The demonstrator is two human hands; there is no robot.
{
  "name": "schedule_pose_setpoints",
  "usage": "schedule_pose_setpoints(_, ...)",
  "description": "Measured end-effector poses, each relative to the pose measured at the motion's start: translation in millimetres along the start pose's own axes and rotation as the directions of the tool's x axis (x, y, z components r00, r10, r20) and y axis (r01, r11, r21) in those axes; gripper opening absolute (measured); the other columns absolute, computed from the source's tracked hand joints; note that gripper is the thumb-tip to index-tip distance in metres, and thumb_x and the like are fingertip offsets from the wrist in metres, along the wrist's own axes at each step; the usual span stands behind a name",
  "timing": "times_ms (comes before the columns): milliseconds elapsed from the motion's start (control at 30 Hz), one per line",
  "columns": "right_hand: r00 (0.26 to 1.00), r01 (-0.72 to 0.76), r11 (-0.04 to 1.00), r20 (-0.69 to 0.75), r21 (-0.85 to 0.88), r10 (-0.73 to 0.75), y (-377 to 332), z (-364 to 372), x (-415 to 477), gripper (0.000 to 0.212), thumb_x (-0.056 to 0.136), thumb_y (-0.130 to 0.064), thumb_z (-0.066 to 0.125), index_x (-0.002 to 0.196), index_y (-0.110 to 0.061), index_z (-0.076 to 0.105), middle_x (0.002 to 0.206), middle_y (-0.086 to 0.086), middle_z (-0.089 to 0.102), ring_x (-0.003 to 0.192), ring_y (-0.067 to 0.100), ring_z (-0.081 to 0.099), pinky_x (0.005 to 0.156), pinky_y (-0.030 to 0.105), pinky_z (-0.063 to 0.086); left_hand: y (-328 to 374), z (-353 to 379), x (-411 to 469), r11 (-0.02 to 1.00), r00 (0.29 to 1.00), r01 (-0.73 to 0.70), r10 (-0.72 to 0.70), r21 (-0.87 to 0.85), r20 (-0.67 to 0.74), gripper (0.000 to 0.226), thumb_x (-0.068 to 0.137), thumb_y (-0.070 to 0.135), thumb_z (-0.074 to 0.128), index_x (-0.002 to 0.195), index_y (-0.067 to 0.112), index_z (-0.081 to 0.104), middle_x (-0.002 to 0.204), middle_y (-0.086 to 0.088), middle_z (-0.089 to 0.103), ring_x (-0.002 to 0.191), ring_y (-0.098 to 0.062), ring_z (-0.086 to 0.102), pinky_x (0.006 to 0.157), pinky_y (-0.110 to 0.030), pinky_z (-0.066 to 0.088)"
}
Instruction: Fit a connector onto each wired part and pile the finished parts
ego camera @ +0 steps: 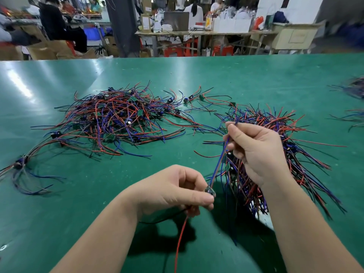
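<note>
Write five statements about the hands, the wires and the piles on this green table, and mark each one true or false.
1. The right hand pinches a blue wire. True.
2. The left hand lies flat and empty. False: it holds a small wired part.
3. A red wire hangs below the left hand. True.
4. The table is red. False: it is green.
5. All wired parts lie in one pile. False: there is a far pile to the left and a second pile under the right hand.
</note>
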State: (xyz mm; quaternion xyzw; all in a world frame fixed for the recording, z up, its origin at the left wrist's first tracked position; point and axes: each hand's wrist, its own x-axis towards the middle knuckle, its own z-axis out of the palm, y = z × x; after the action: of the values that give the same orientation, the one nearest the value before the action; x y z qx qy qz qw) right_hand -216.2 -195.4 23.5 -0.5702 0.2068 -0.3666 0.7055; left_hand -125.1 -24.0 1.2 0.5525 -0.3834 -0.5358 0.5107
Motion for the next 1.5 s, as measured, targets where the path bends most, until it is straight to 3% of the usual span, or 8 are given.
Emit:
schedule_pose_setpoints(200,0.999,0.030,0.997,-0.048,0.065,-0.026,-1.4,0.8,-1.0,0.015,0.090,-0.012,0.062,0.077,-0.009,0.070,0.053,0.005,0.062,0.037,0.007,0.047,0.035,0.013,0.029,1.6,-5.2,-4.4,0.993,0.996,0.036,-0.045,0.116,0.074,0.016,0.066,0.024,0.079,0.069,0.025,0.063,0.074,0.000,0.070,0.091,-0.036,0.059,0.071,-0.038,0.040)
schedule_pose_setpoints(367,0.979,-0.001,0.968,-0.198,0.249,0.052,-11.1,-8.3,6.1,0.028,0.095,-0.019,0.054,0.068,-0.013,0.054,0.044,0.000,0.052,0.034,0.006,0.043,0.033,0.011,0.025,0.8,-8.3,-6.6,0.962,0.964,0.112,-0.165,0.250,0.207,0.012,0.072,0.015,0.076,0.077,0.022,0.069,0.076,0.001,0.071,0.063,-0.008,0.063,0.062,-0.020,0.050)
schedule_pose_setpoints(633,0.976,0.020,0.905,-0.205,0.424,0.075,-11.0,-5.6,6.1,0.020,0.097,-0.016,0.034,0.085,-0.014,0.049,0.060,0.007,0.063,0.051,0.020,0.059,0.049,0.019,0.044,8.4,-24.2,-1.7,0.904,0.934,-0.321,0.253,-0.282,-0.254,0.031,0.055,0.039,0.089,0.078,0.024,0.076,0.076,0.001,0.072,0.050,-0.005,0.059,0.049,-0.018,0.050)
schedule_pose_setpoints(767,0.998,0.060,0.982,-0.037,0.181,-0.054,-3.2,2.9,-4.6,0.030,0.095,-0.005,0.043,0.070,-0.015,0.055,0.061,0.004,0.063,0.050,0.019,0.058,0.048,0.021,0.044,11.5,-31.9,3.1,0.790,0.795,-0.504,0.266,-0.350,-0.546,0.031,0.058,0.035,0.082,0.082,0.017,0.074,0.078,0.001,0.073,0.045,-0.002,0.058,0.046,-0.015,0.050)
schedule_pose_setpoints(900,0.930,0.201,0.967,0.341,-0.157,-0.138,11.3,14.8,-16.9,0.011,0.082,-0.016,0.069,0.086,-0.026,0.070,0.087,0.005,0.071,0.069,0.016,0.065,0.058,0.024,0.050,5.3,-24.9,12.0,0.935,0.785,-0.342,0.229,-0.094,-0.575,0.037,0.069,0.023,0.065,0.105,0.013,0.063,0.075,-0.004,0.074,0.048,-0.009,0.062,0.048,-0.018,0.051)
schedule_pose_setpoints(1033,0.854,0.486,0.666,0.471,-0.566,-0.223,31.2,19.0,-20.0,0.023,0.076,-0.023,0.079,0.098,-0.026,0.074,0.093,-0.007,0.069,0.084,0.007,0.063,0.077,0.029,0.051,-3.3,-14.9,16.8,0.966,0.864,-0.217,0.256,0.137,-0.434,0.042,0.084,0.034,0.050,0.117,0.012,0.063,0.077,0.001,0.072,0.057,-0.015,0.068,0.050,-0.023,0.050)
schedule_pose_setpoints(1233,0.868,0.486,0.610,0.423,-0.626,-0.258,35.2,16.2,-17.3,0.018,0.077,-0.014,0.078,0.093,-0.022,0.076,0.087,-0.011,0.065,0.089,0.001,0.059,0.080,0.017,0.047,-7.8,-14.4,18.2,0.930,0.851,-0.158,0.299,0.333,-0.432,0.035,0.099,0.027,0.041,0.094,0.009,0.071,0.085,-0.010,0.068,0.069,-0.018,0.053,0.060,-0.035,0.048)
schedule_pose_setpoints(1500,0.859,0.512,0.595,0.371,-0.620,-0.352,36.5,24.9,-21.3,0.017,0.077,-0.003,0.074,0.092,-0.012,0.072,0.091,-0.005,0.063,0.087,0.007,0.062,0.079,0.027,0.053,-6.6,-16.1,18.7,0.959,0.854,-0.230,0.279,0.163,-0.439,0.024,0.099,0.016,0.048,0.099,0.016,0.072,0.083,0.006,0.073,0.064,-0.005,0.064,0.053,-0.018,0.048)
